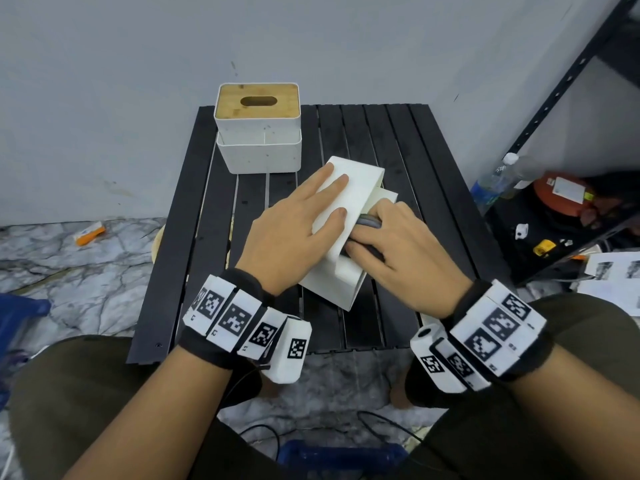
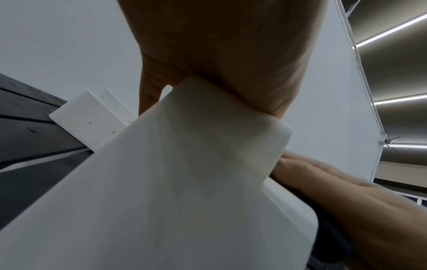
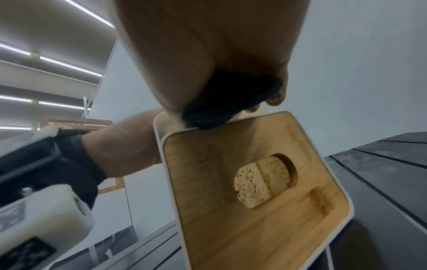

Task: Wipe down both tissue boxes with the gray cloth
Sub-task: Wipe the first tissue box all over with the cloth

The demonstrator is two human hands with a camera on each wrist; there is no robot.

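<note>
We see two tissue boxes on the black slatted counter (image 1: pixel 180 216). The far tissue box (image 1: pixel 258 133) stands upright near the wall, bamboo lid facing up, apart from both hands. The near tissue box (image 1: pixel 341 233) lies tipped on its side in the middle of the counter — its bamboo lid (image 3: pixel 254 191) faces the right wrist camera, oval slot showing.

Left hand (image 1: pixel 294 230): fingers straight and spread, palm flat on the upturned white side of the near box, pressing it down. It curls round nothing — an open grip that only steadies.

Right hand (image 1: pixel 391 247): fingers curled round the gray cloth (image 1: pixel 369 223), which is bunched into a wad. In the right wrist view the cloth (image 3: pixel 221 102) sits against the top edge of the box, where the white rim meets the lid. Thumb and fingers close tightly on the wad; only a small part of the cloth shows past them.

Both wrists carry black bands with white marker blocks. Beyond the counter's right edge, a dark metal shelf (image 1: pixel 554 98) with a plastic bottle (image 1: pixel 495 181) at its foot.
</note>
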